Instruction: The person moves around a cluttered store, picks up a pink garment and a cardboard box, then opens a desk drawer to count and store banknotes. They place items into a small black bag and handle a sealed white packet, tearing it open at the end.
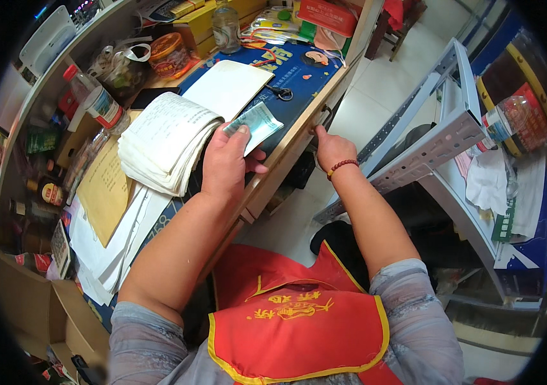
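My left hand (230,156) holds a greenish-blue banknote (256,126) between thumb and fingers, over the front edge of a wooden counter. Just left of it lies a thick open notebook (167,137) with handwriting and curled pages. Beyond, an open book with a blank page (230,86) lies flat, a small key ring (284,94) beside it. My right hand (333,147), with a beaded bracelet on the wrist, is at the dark handle (326,115) of a drawer under the counter; its fingertips are partly hidden, so their hold is unclear.
Left of the notebook are loose papers (105,260), a brown envelope (105,192) and a red-capped plastic bottle (103,108). A glass bottle (226,29) and a red box (329,17) stand at the far end. A metal rack (427,149) is at the right; a cardboard box (69,308) is lower left.
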{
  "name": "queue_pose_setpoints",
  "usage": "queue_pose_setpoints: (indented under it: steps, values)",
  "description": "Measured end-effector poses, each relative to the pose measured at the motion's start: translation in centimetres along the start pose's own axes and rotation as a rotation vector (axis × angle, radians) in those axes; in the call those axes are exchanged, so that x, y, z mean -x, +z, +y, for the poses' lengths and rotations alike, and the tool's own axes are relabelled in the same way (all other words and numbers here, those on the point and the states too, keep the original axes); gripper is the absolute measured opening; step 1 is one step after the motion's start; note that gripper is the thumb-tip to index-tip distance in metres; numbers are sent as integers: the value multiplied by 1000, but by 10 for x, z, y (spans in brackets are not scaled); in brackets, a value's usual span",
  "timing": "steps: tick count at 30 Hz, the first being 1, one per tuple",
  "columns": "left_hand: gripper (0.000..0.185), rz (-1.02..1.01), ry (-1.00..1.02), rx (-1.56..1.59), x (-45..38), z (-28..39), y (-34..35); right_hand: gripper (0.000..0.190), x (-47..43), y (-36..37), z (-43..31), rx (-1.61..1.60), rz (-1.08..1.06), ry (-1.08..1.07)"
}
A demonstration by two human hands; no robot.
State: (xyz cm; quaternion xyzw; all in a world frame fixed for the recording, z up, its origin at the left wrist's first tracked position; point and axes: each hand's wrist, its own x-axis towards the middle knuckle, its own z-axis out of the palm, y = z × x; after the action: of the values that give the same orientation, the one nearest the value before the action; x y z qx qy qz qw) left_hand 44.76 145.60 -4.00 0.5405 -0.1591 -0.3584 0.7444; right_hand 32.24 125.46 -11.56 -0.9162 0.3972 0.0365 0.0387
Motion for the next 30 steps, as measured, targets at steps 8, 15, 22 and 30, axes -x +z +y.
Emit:
queue_pose_setpoints:
  steps: [8, 15, 22, 30]
  values:
    - [23, -31, 4, 19, 0, -2, 1, 25, 35, -17, 11, 27, -29, 118]
    - [23, -22, 3, 37, 3, 2, 4, 30, 67, -23, -25, -212, 717, -727]
    - [27, -35, -14, 22, -2, 0, -3, 28, 56, -33, -21, -249, 540, -800]
    - [33, -62, -27, -11, 0, 0, -3, 21, 88, -30, 25, -223, 503, -704]
